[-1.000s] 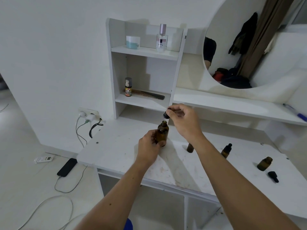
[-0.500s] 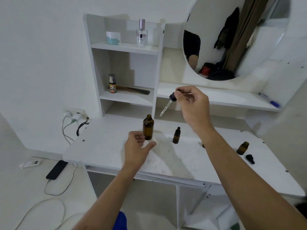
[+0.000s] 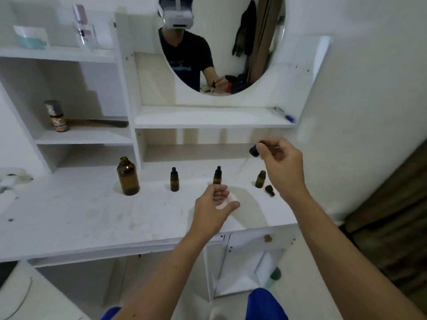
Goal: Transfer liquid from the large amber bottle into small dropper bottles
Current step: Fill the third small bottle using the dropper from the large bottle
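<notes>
The large amber bottle (image 3: 127,177) stands uncapped on the white desk (image 3: 92,215) at the left. Two capped small dropper bottles (image 3: 174,179) (image 3: 217,175) stand to its right. Further right, a third small bottle (image 3: 260,179) is uncapped, with a black dropper cap (image 3: 269,190) lying beside it. My right hand (image 3: 280,165) pinches a black dropper (image 3: 253,150) by its bulb, held in the air above and just left of the uncapped small bottle; its glass tube is blurred. My left hand (image 3: 213,204) hovers over the desk in front of the middle small bottle, fingers loosely curled, holding nothing.
A white shelf unit (image 3: 124,88) rises behind the desk, holding a small can (image 3: 57,116), a comb, a perfume bottle (image 3: 83,28) and a jar. A round mirror (image 3: 221,42) hangs above a ledge with a pen (image 3: 285,115). The desk's right edge runs near a wall.
My right hand has carried the dropper rightward from over the large bottle to above the uncapped small bottle. My left hand has let go of the large bottle and moved right. The view has swung right.
</notes>
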